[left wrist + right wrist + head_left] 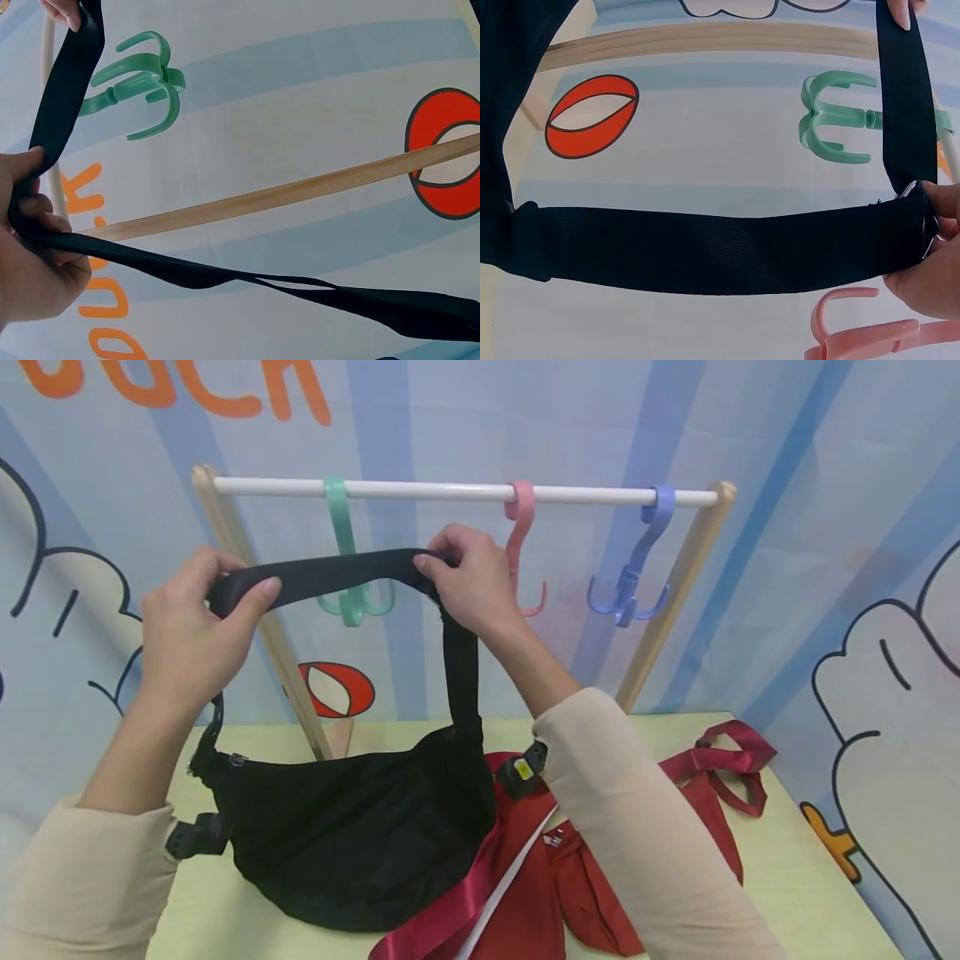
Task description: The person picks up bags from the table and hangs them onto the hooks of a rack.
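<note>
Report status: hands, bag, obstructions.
Left hand and right hand gripping strap. Black bag below it. Green hook behind strap, bare; no obstruction visible between.

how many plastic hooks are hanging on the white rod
3: the green hook toward the left of the white rod, the pink hook right of its middle, the blue hook near its right end. None seems fully hidden; the black strap crosses before the green hook.

Pale tabletop [798,877] — red fabric [525,889], wooden-legged rack [442,491].
</note>
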The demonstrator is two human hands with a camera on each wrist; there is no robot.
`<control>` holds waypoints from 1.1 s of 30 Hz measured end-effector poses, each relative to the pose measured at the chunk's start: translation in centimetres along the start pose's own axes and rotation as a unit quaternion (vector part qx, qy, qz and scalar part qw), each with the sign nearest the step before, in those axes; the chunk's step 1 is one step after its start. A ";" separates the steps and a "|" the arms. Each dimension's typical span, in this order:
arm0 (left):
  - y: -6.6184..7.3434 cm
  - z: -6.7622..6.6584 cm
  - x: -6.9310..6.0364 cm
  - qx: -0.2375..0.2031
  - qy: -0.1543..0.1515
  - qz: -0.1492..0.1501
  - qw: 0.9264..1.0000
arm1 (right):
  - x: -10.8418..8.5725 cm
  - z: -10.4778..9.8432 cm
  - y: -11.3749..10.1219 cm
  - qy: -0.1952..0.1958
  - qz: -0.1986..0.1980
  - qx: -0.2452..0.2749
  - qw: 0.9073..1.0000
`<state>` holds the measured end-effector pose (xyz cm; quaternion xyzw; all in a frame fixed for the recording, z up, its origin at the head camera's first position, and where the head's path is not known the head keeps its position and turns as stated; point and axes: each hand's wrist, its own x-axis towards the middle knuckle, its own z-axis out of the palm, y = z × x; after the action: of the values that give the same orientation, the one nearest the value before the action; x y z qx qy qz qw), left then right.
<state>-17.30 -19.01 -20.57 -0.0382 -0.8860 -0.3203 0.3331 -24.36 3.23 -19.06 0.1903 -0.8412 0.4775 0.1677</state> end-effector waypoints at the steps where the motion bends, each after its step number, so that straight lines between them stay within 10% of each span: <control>1: 0.0 0.0 0.0 0.000 0.001 0.000 1.000 | 0.0 0.0 0.0 0.000 0.000 0.000 1.000; 33: -0.2 0.7 0.2 -0.002 0.007 0.017 1.000 | 1.2 1.2 1.0 0.046 0.035 -0.015 0.998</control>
<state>-17.91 -18.72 -20.95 -0.0514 -0.8824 -0.3166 0.3443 -25.98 2.44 -19.86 0.1365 -0.8457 0.4788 0.1920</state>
